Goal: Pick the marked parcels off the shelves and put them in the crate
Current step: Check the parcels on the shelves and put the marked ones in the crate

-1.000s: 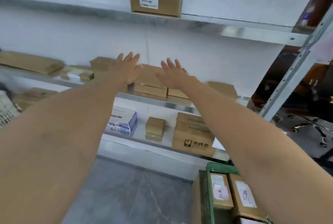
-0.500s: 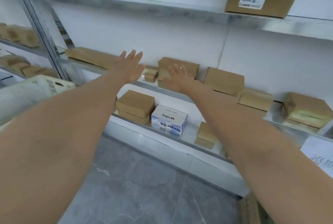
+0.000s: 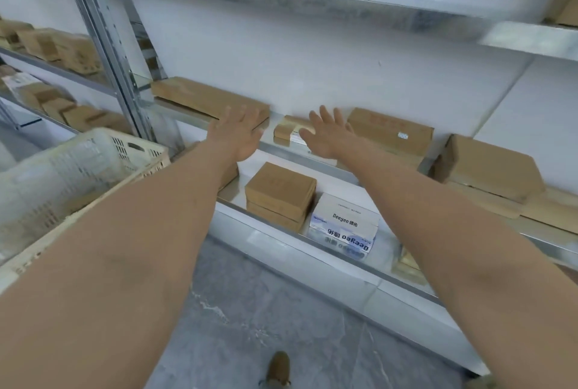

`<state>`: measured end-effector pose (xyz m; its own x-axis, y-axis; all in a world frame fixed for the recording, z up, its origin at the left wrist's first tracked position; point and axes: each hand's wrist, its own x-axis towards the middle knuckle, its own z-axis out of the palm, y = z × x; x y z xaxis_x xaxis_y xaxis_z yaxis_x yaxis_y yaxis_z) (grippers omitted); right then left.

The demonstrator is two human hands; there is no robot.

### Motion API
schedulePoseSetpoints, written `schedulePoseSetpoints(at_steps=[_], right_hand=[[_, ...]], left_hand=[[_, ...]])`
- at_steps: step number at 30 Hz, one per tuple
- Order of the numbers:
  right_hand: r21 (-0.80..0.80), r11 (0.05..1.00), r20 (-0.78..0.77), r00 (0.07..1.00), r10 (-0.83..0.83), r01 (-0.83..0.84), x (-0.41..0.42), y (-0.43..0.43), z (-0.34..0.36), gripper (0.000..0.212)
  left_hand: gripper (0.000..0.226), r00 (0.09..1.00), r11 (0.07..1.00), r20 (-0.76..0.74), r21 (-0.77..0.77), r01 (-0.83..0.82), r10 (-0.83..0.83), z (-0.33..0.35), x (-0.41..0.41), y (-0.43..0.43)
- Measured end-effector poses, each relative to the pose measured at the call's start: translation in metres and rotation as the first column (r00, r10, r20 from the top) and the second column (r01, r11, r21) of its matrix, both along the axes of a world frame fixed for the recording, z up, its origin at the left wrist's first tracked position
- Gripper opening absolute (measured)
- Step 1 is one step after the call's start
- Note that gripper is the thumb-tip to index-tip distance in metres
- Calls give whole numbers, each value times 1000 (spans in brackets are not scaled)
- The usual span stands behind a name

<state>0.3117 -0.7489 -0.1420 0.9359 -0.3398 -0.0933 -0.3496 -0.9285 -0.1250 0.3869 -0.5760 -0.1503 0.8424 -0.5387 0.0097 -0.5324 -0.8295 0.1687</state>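
Both arms stretch toward the middle shelf (image 3: 281, 151). My left hand (image 3: 239, 135) is open, fingers spread, over the right end of a long flat brown parcel (image 3: 200, 97). My right hand (image 3: 327, 135) is open too, in front of a small brown parcel with a white label (image 3: 289, 132). Right of it lies a wider brown parcel with a small sticker (image 3: 391, 130). A pale plastic crate (image 3: 78, 176) stands at the left, partly behind my left forearm. Neither hand holds anything.
The lower shelf carries stacked brown boxes (image 3: 280, 194) and a white Deeyeo box (image 3: 344, 226). More brown parcels (image 3: 488, 166) lie to the right. A steel upright (image 3: 106, 44) divides the racks, with parcels on the left rack (image 3: 56, 47). Grey floor below, a shoe (image 3: 278, 370) at the bottom.
The view has swung left along the rack; the green crate dropped out of sight and the pale crate came in. Both open hands now reach toward the long parcel and the small labelled one.
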Motion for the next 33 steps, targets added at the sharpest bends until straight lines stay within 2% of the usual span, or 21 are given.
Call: schedulePoseSetpoints(at_steps=[12,18,27,33], right_hand=[[20,1000,14,1000,-21,21,198,-15,-25,58],[19,1000,-14,1000,9,-8,269,0,-46,57],[-86,982,-120,977,-176,167,347,-2,-91,57],[-93,948,-92,946,-311,303,400,19,-92,57]], left_hand=[[54,999,998,-36,-54,-33,31,-6,211,3],[54,994,998,-100,-32,-48,44,-26,286,7],[55,986,998,-155,0,58,-57,-68,432,25],[54,970,993,-215,7,116,-112,-70,508,30]])
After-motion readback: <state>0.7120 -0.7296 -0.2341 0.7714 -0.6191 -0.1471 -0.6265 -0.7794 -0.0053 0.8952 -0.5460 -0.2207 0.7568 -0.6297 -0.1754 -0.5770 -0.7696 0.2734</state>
